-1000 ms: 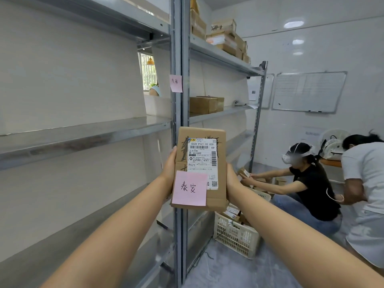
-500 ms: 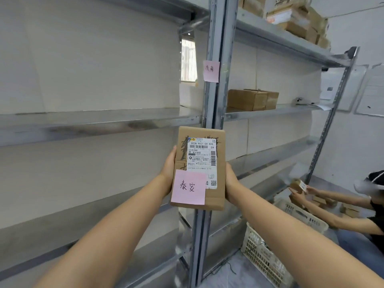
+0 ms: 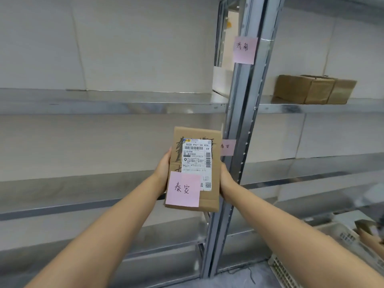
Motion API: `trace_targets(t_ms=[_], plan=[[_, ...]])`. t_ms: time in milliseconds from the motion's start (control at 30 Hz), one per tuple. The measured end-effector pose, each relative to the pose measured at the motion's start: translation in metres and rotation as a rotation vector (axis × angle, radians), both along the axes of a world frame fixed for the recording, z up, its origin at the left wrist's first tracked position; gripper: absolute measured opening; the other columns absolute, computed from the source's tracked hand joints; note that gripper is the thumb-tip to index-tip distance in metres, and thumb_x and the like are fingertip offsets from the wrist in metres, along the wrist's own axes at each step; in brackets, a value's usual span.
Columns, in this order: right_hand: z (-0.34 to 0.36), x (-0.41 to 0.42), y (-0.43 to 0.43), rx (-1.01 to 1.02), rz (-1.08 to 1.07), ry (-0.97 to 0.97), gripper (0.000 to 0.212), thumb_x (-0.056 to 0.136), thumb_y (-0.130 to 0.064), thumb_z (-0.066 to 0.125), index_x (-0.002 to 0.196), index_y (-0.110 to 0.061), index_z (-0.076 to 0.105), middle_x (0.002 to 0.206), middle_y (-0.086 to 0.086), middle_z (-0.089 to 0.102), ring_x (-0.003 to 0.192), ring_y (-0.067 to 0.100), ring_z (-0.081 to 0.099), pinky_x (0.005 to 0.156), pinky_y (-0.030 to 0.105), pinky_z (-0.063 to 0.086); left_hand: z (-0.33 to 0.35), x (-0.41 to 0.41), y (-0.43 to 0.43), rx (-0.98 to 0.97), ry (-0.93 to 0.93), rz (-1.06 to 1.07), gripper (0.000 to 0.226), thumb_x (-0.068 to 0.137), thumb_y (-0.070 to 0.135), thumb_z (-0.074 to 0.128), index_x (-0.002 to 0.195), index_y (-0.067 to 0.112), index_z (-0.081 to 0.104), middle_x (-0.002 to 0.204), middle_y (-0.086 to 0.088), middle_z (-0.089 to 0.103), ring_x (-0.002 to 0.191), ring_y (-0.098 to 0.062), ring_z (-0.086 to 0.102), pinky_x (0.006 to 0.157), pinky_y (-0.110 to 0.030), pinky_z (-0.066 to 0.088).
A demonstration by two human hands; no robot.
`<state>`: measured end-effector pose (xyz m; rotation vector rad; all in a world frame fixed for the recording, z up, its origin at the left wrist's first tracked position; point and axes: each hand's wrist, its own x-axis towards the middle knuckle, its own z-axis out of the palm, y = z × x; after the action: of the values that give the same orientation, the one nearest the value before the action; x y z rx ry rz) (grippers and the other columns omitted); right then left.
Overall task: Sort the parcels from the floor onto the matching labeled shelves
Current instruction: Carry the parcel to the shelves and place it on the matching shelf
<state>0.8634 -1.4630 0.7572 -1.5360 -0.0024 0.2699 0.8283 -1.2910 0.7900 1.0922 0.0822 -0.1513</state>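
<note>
Parcel (image 3: 195,169), a flat cardboard box, is held upright between both hands: left hand (image 3: 163,167) presses its left edge, right hand (image 3: 225,179) its right edge, label side facing the wearer. A pink sticky note (image 3: 183,189) on its lower front reads 泰安. Just beyond the right hand, on the grey shelf upright (image 3: 239,154), a small pink shelf tag (image 3: 228,147) appears to carry the same two characters, though partly hidden by the parcel. Higher up that post, a second pink tag (image 3: 245,50) reads differently. Two brown boxes (image 3: 313,89) sit on the shelf up and right of the hands.

Judgement: match confirmed at the lower tag; work out which bay that tag marks, then slide the parcel in flat, label outward.
</note>
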Motion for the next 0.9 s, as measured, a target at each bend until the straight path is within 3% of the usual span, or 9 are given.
trace_targets(t_ms=[100,200,333,400,467,700,800,900], plan=[[-0.006,0.006,0.007,0.002,0.008,0.029,0.050,0.098,-0.049,0.023,0.077,-0.025,0.062,0.069,-0.006,0.074,0.077,0.018,0.064,0.085,0.037,0.047,-0.006,0.005,0.005,0.019,0.032,0.020,0.053,0.097,0.048,0.028,0.089,0.014,0.068,0.073,-0.006,0.076,0.063,-0.021,0.073,0.066,-0.029,0.053],[-0.011,0.018,0.012,-0.019,0.017,0.063,0.046,0.099,-0.046,0.021,0.082,-0.026,0.058,0.076,-0.004,0.068,0.079,0.016,0.062,0.090,0.036,0.045,-0.012,0.017,0.009,0.031,0.045,0.022,0.057,0.097,0.045,0.030,0.077,0.015,0.073,0.070,-0.007,0.076,0.059,-0.021,0.072,0.056,-0.026,0.053],[-0.014,0.042,0.017,-0.061,0.022,0.058,0.043,0.099,-0.042,0.022,0.073,-0.027,0.054,0.065,-0.007,0.065,0.068,0.013,0.058,0.069,0.030,0.044,-0.025,0.039,0.013,-0.004,0.071,0.084,0.048,0.096,0.043,0.032,0.081,0.015,0.067,0.072,-0.007,0.074,0.058,-0.021,0.071,0.062,-0.029,0.050],[-0.017,0.061,0.021,-0.071,0.014,0.061,0.046,0.098,-0.044,0.024,0.070,-0.027,0.057,0.058,-0.010,0.068,0.067,0.014,0.060,0.071,0.030,0.044,-0.031,0.054,0.016,-0.009,0.079,0.099,0.048,0.095,0.044,0.031,0.084,0.015,0.067,0.079,-0.009,0.074,0.062,-0.022,0.071,0.064,-0.030,0.051],[-0.020,0.083,0.027,-0.045,0.000,0.063,0.046,0.095,-0.048,0.027,0.070,-0.026,0.059,0.064,-0.005,0.069,0.070,0.017,0.062,0.076,0.034,0.046,-0.032,0.072,0.022,-0.013,0.072,0.106,0.051,0.095,0.048,0.029,0.088,0.015,0.068,0.088,-0.010,0.072,0.069,-0.023,0.071,0.069,-0.032,0.052],[-0.029,0.128,0.050,0.017,-0.049,0.142,0.046,0.098,-0.041,0.027,0.072,-0.021,0.059,0.052,-0.008,0.070,0.071,0.019,0.062,0.080,0.035,0.047,-0.038,0.137,0.048,-0.017,0.102,0.004,0.069,0.086,0.071,0.028,0.095,0.018,0.071,0.088,-0.011,0.077,0.076,-0.027,0.074,0.078,-0.038,0.052],[-0.030,0.143,0.051,0.010,-0.060,0.171,0.046,0.098,-0.038,0.027,0.071,-0.020,0.059,0.054,-0.005,0.070,0.064,0.016,0.064,0.069,0.028,0.048,-0.052,0.156,0.051,0.018,0.097,-0.015,0.064,0.088,0.067,0.028,0.099,0.020,0.069,0.088,-0.008,0.077,0.076,-0.024,0.074,0.078,-0.036,0.052],[-0.019,0.136,0.049,-0.050,-0.082,0.181,0.045,0.100,-0.032,0.027,0.068,-0.017,0.055,0.034,-0.009,0.060,0.033,0.003,0.058,0.043,0.017,0.046,-0.061,0.163,0.054,0.046,0.089,-0.036,0.051,0.093,0.058,0.032,0.097,0.021,0.067,0.084,-0.006,0.077,0.072,-0.021,0.074,0.073,-0.033,0.051]])
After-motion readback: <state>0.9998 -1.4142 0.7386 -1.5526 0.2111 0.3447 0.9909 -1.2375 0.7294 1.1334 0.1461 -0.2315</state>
